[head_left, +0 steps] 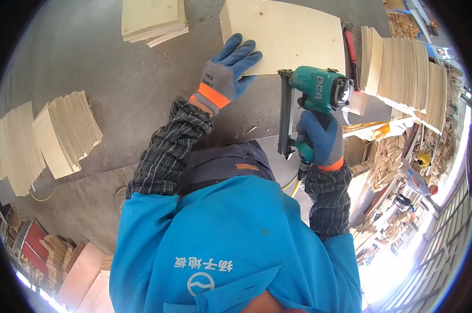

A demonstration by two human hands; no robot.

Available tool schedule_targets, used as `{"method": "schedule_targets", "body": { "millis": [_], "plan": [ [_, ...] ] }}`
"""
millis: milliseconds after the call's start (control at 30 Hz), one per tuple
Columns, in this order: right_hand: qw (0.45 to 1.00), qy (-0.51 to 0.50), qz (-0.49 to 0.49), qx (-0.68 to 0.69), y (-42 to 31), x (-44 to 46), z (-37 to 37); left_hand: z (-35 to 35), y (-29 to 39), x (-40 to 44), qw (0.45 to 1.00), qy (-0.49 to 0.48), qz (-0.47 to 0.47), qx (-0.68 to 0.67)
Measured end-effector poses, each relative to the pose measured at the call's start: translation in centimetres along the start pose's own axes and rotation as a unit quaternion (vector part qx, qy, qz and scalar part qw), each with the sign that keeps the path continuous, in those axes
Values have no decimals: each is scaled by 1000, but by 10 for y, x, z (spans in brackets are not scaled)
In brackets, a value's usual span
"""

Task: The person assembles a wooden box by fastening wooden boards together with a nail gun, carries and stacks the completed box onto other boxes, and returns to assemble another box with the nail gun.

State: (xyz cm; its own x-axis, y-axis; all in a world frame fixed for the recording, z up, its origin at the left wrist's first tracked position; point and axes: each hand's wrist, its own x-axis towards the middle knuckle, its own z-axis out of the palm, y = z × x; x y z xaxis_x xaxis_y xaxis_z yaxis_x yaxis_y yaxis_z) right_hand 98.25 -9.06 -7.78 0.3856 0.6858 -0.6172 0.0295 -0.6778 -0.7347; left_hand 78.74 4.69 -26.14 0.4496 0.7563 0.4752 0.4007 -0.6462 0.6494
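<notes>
My left hand (229, 68), in a grey and blue work glove with an orange cuff, lies with its fingers stretched out on the left edge of a pale plywood panel (293, 34). My right hand (322, 136), gloved the same way, is wrapped round the handle of a green nail gun (315, 86). The nail gun's nose is close to the panel's near edge; whether it touches cannot be made out. Its long dark magazine (286, 115) points back toward me. A yellow hose (295, 189) shows below the handle.
Stacked thin wooden sheets stand at the left (69, 133), the top (153, 18) and the right (405, 73) of the grey table (137, 78). A red-handled tool (351, 52) lies beside the panel. Small loose fasteners (254, 128) lie near the table's front edge. Wood piles fill the right background.
</notes>
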Motion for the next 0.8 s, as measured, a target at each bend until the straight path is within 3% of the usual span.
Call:
{"method": "schedule_targets", "body": {
  "millis": [800],
  "plan": [
    [997,-34,-13,-67,0,7,33,1,-6,-4,1000,-6,15,10]
  ]
}}
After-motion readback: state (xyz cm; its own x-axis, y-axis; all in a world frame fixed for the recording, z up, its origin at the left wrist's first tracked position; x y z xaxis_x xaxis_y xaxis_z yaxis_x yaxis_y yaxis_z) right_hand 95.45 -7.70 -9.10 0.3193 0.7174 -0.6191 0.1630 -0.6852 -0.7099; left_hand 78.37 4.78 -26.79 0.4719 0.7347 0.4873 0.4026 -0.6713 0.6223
